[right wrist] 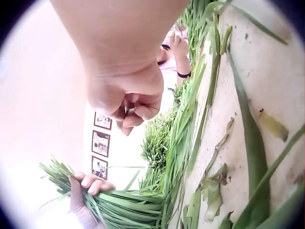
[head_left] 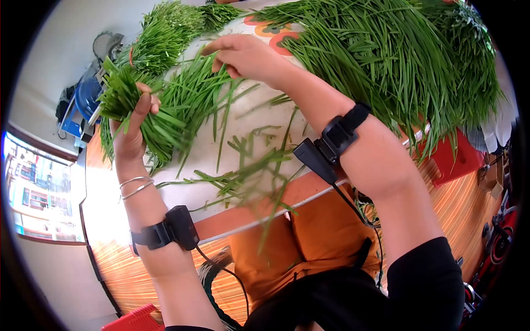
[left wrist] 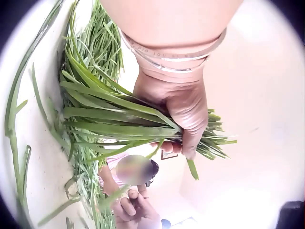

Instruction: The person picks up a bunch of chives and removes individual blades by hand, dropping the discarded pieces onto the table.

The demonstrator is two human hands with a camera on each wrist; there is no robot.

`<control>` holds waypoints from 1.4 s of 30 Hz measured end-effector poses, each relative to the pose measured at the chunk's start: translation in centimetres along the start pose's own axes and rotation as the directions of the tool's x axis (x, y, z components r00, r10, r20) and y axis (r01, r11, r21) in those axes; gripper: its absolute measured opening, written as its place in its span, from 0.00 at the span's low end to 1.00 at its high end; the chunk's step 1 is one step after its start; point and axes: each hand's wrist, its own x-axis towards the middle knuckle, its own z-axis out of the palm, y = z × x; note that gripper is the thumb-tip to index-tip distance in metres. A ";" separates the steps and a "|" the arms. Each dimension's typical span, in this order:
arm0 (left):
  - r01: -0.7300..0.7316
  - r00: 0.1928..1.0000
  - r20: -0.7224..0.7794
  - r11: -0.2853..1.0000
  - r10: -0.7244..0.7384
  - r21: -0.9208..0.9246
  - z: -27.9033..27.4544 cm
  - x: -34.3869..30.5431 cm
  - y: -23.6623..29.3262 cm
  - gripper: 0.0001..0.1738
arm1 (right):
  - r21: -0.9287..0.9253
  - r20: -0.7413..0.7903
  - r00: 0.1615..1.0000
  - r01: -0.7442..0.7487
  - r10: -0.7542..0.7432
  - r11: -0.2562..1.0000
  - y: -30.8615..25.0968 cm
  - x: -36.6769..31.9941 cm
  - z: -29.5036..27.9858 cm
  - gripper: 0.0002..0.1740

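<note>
My left hand (head_left: pixel 132 132) grips a bunch of chives (head_left: pixel 120 95) at the table's left side. In the left wrist view, the thumb (left wrist: pixel 190 140) presses across the stalks; short ends stick out one side and long flat leaves (left wrist: pixel 119 117) trail from the other. Over the far middle of the table hangs my right hand (head_left: pixel 245 58), its index finger extended and the other fingers loosely bent. Nothing shows between those fingers in the right wrist view. Below it lie loose chives (head_left: pixel 196 83). Blurred leaf scraps (head_left: pixel 254 179) are near the table's front edge.
A large heap of chives (head_left: pixel 375 60) covers the right of the table (head_left: pixel 265 121). More bundles (head_left: pixel 165 36) are piled at the back left. Across the table sits another person, whose hand (left wrist: pixel 136 207) is raised. A red stool (head_left: pixel 455 157) stands at right.
</note>
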 end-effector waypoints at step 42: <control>-0.085 0.898 -0.330 0.853 0.290 0.516 -1.1 1.1 -2.2 0.08 | -0.778 0.428 0.843 0.161 0.326 0.607 0.2 -0.5 -2.9 0.08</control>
